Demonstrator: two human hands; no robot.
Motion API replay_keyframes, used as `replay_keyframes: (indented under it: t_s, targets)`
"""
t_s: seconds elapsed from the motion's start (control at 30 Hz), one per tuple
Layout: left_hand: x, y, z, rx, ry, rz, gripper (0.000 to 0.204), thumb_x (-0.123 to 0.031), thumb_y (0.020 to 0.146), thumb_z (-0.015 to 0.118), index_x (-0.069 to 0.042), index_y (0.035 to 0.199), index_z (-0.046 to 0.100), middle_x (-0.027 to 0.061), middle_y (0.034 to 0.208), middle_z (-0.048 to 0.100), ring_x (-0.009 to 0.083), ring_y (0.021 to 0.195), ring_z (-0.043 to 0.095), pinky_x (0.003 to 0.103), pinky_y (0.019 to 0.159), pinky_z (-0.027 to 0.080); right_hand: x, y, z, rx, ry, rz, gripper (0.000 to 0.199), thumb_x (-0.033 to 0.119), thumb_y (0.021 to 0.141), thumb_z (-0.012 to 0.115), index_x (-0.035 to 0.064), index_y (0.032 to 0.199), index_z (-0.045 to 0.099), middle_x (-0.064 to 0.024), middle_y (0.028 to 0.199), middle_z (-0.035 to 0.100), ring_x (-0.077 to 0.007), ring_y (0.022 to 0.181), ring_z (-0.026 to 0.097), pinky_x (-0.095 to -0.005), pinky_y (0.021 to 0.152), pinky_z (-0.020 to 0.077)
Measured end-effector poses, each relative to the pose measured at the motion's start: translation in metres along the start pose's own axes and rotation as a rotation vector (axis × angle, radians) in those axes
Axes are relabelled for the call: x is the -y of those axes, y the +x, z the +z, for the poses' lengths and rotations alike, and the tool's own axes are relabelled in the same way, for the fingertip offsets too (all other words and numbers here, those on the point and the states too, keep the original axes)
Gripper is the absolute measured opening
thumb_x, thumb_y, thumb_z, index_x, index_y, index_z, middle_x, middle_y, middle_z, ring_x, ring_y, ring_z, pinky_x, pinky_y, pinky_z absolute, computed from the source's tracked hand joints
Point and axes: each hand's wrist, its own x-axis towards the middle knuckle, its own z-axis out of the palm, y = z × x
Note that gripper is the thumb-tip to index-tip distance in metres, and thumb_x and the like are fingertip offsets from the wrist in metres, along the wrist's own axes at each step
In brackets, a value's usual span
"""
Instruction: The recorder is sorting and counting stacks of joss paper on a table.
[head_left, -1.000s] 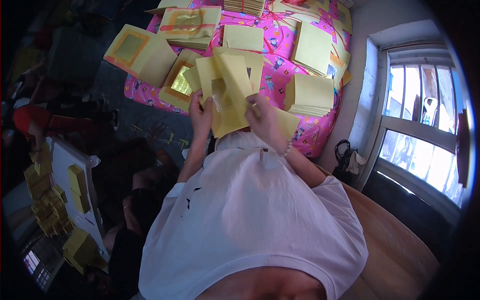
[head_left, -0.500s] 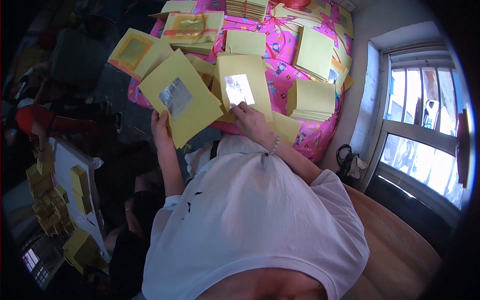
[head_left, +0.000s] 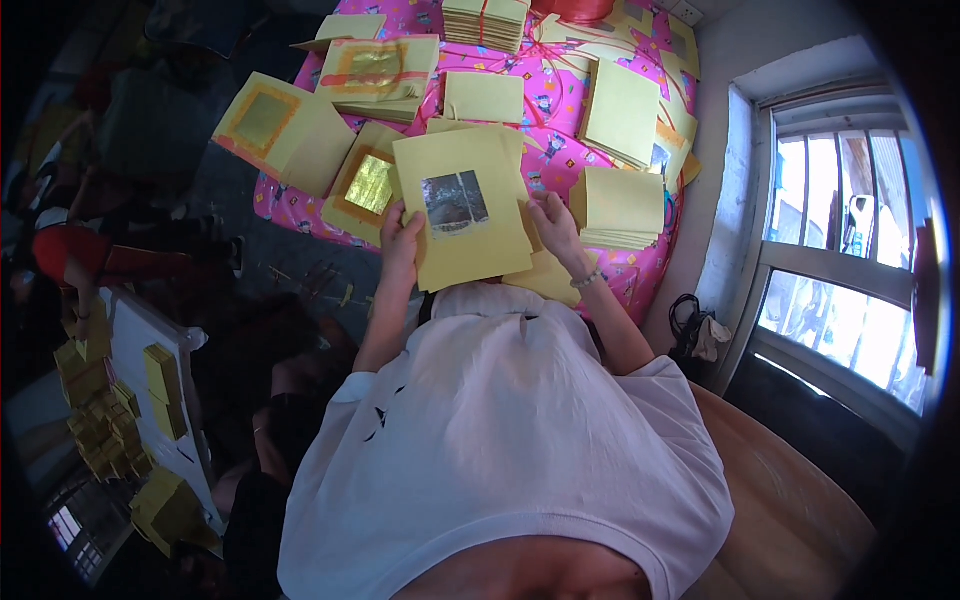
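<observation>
A few yellow paper sheets, the top one [head_left: 470,255] with a silver foil square [head_left: 455,204] in its middle, are held upright before my chest. My left hand [head_left: 401,240] grips their left edge, thumb on the front. At the right edge my right hand [head_left: 557,228] has its fingers curled, pinching the side of the sheets. Some sheet edges stick out unevenly at the right. Just left of them lies a yellow sheet with a gold foil square [head_left: 369,184] inside an orange border.
The pink patterned table cover [head_left: 545,180] bears several yellow paper stacks [head_left: 620,200], a tied bundle [head_left: 484,24] and red ribbon [head_left: 545,45]. At left, another person in red [head_left: 70,245] is beside a white table [head_left: 150,330] with folded yellow paper. A barred window [head_left: 850,230] is at right.
The silver-foil sheet in my left hand has moved right, over the other sheet, and turned more upright. My right hand has shifted from the foil to the right edge. The gold-foil sheet is now uncovered.
</observation>
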Motion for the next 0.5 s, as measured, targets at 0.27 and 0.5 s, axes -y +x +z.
replay_keyframes:
  t_s: [0.27,0.5]
  targets:
    - [0.033,0.015,0.011,-0.021,0.283,0.142,0.028,-0.005,0.087,0.054,-0.004,0.114,0.051,0.004,0.102,0.058,0.0102,0.09,0.054,0.025,0.079,0.045,0.004,-0.002,0.011,-0.016,0.123,-0.044,0.012,0.012,0.091,0.051,0.0008,0.095,0.054,-0.0042,0.071,0.054,-0.0114,0.063,0.048,-0.0273,0.059,0.0415]
    - [0.026,0.012,0.02,0.002,0.384,0.176,0.023,-0.006,0.087,0.052,-0.002,0.109,0.051,0.0077,0.098,0.057,0.0141,0.089,0.054,0.027,0.081,0.042,0.022,-0.005,0.011,0.077,0.176,0.07,0.015,0.018,0.094,0.049,0.0035,0.095,0.053,-0.0051,0.073,0.056,-0.013,0.064,0.048,-0.0271,0.061,0.0415]
